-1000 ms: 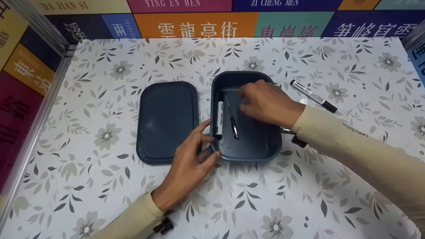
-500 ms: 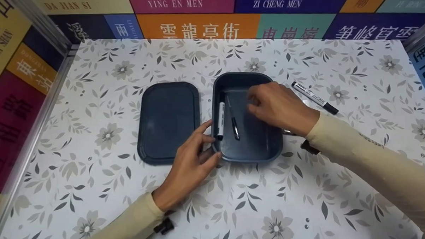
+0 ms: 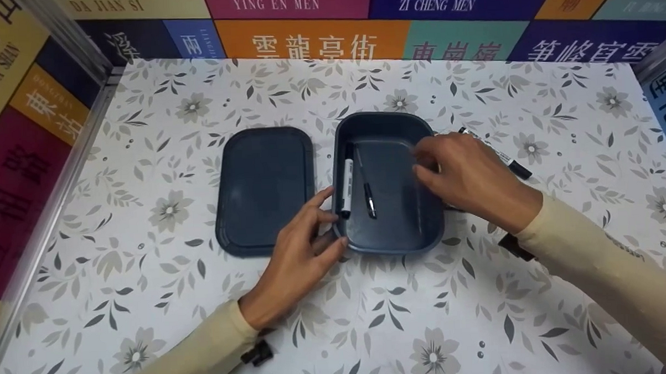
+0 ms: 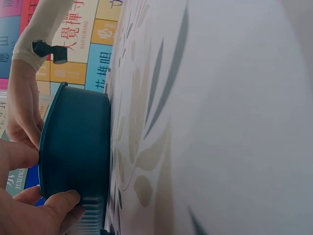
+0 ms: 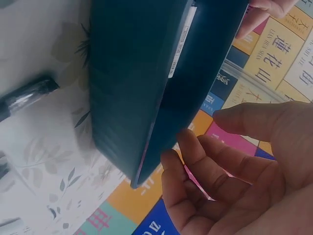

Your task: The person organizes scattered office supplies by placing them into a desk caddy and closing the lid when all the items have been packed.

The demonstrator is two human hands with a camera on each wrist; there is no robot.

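A dark blue rectangular box (image 3: 401, 245) stands without its lid on the table. Inside, a white marker (image 3: 347, 186) lies along the left wall, with a slim black-and-clear pen (image 3: 368, 194) beside it. My left hand (image 3: 299, 257) holds the box's near left corner; in the left wrist view its thumb (image 4: 63, 201) presses the outer wall and other fingers reach the rim. Above the right rim hovers my right hand (image 3: 471, 174). The right wrist view shows its fingers (image 5: 195, 156) loosely bent with nothing between them and the thumb.
The matching dark lid (image 3: 264, 192) lies left of the box. Right of it, a second marker (image 3: 519, 169) with a black cap is partly hidden behind my right hand. Printed panels (image 3: 311, 41) wall in the floral-covered table (image 3: 365, 330) at the back and sides.
My right hand has drawn back to the right, from over the box's inside to its right rim, and now partly covers the marker outside. The left hand has kept its place.
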